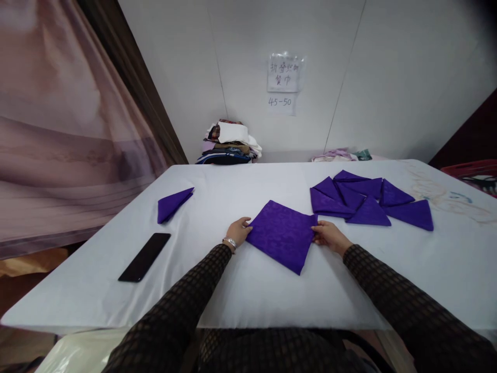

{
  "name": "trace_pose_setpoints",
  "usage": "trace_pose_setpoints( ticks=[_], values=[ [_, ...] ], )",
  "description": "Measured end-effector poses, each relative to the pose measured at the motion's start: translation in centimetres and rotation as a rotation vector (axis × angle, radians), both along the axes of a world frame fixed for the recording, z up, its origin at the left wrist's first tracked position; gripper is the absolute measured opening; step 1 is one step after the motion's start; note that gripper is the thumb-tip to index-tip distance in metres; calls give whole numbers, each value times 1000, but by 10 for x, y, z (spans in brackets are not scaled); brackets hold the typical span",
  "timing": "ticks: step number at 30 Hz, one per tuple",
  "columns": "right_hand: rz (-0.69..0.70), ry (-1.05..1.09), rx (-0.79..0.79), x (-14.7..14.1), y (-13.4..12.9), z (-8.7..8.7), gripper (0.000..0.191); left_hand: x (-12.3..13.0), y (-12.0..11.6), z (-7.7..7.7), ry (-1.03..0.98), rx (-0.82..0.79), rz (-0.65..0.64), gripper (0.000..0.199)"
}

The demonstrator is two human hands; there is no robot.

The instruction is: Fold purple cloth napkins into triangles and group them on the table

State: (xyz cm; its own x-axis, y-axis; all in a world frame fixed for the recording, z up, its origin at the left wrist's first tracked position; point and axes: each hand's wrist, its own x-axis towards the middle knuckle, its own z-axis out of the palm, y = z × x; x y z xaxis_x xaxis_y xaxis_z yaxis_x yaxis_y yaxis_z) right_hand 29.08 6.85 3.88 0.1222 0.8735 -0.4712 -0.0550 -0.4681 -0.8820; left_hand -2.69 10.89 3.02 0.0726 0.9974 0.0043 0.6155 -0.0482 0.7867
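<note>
A purple cloth [282, 234] lies folded into a rough diamond shape on the white-covered table [233, 191]. My left hand [238, 231] pinches its left corner, a silver bracelet at the wrist. At the right corner, my right hand [328, 235] grips the fabric between thumb and fingers. Several purple folded triangles [368, 210] lie overlapping at the right, beyond my right hand. One more folded purple piece [173, 204] rests by itself on the left side of the table.
A black phone [144, 257] lies at the left. Behind the table's far edge are a pile of folded clothes [229, 144] and some pale fabric [337, 155]. Paper signs [284, 75] hang on the wall; a curtain [70, 124] hangs left.
</note>
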Motion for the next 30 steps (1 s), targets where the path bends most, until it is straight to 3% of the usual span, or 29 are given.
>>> trace_pose_setpoints(
  ticks=[10,15,20,22,25,28,30],
  values=[
    [101,-193,26,12,5,-5,12,-9,-2,-2,44,-5,35,33],
    [18,-452,167,29,8,0,7,-9,-2,-3,66,-6,26,33],
    [-30,-570,403,24,7,1,22,-7,-2,-2,94,12,6,33],
    [89,-652,577,10,3,-4,25,-7,-2,-2,101,18,-10,32],
    [390,-840,770,-12,-4,-13,38,-8,-2,-5,127,39,-22,33],
    [570,-977,729,-23,-10,-20,51,-9,-3,-10,149,62,-25,33],
    [597,-1023,730,-21,-13,-20,54,-9,-4,-12,161,77,-31,32]
  ],
)
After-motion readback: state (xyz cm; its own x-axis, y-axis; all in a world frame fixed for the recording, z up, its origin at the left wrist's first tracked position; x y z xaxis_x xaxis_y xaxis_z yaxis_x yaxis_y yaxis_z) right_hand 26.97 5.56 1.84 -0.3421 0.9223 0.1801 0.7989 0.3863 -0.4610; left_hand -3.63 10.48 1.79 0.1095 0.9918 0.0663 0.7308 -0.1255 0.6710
